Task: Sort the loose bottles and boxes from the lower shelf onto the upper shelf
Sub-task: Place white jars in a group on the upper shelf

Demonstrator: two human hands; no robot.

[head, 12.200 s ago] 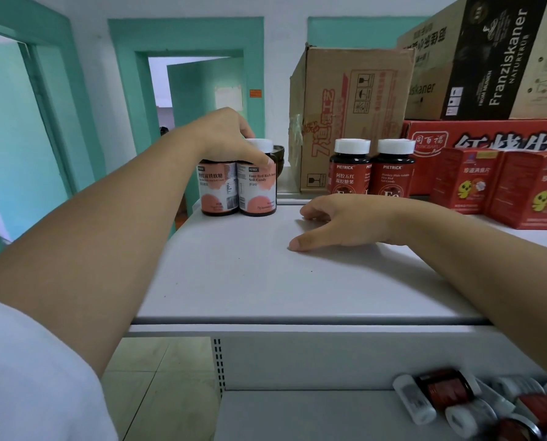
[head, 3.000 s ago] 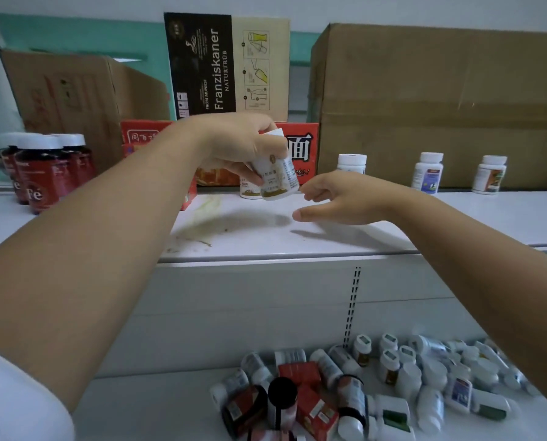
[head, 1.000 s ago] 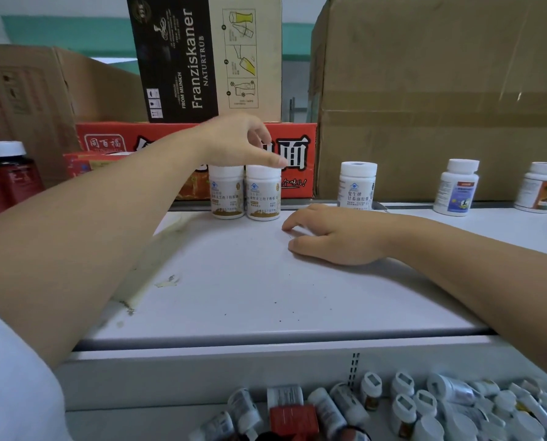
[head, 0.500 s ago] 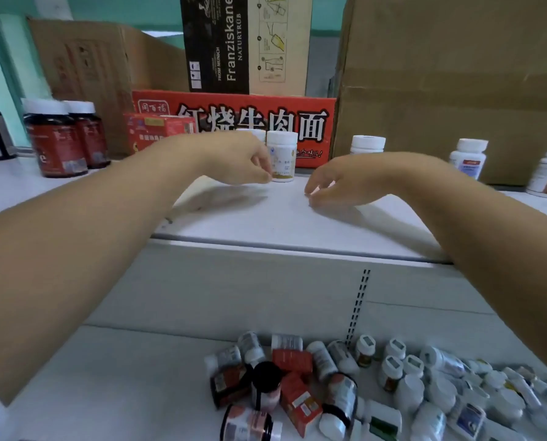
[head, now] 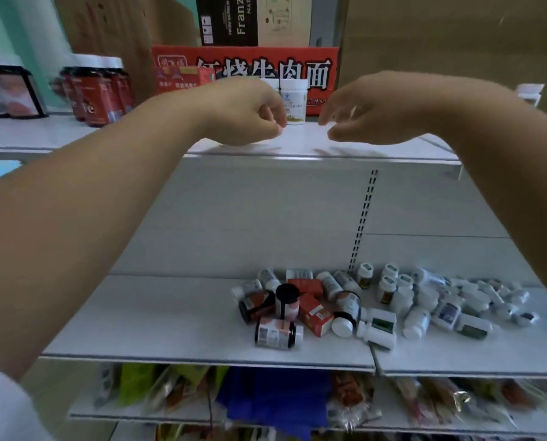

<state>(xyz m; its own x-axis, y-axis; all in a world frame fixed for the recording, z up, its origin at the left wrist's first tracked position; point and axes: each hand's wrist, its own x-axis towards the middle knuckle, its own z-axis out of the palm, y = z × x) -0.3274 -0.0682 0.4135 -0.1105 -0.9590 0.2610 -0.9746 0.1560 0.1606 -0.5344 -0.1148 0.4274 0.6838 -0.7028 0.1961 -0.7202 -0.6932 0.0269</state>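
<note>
Closest in, at about 5 o'clock, the loose bottles and boxes (head: 345, 307) lie in a jumble on the lower shelf (head: 170, 313). Above them toward 12 o'clock both hands hang over the front edge of the upper shelf (head: 297, 140): the left hand (head: 250, 113) has its fingers curled in on nothing, and the right hand (head: 364, 113), blurred, seems loosely curled and empty. Between and behind them a white bottle (head: 293, 101) stands upright before a red carton (head: 243, 68), with dark jars (head: 97, 90) at 10 o'clock.
</note>
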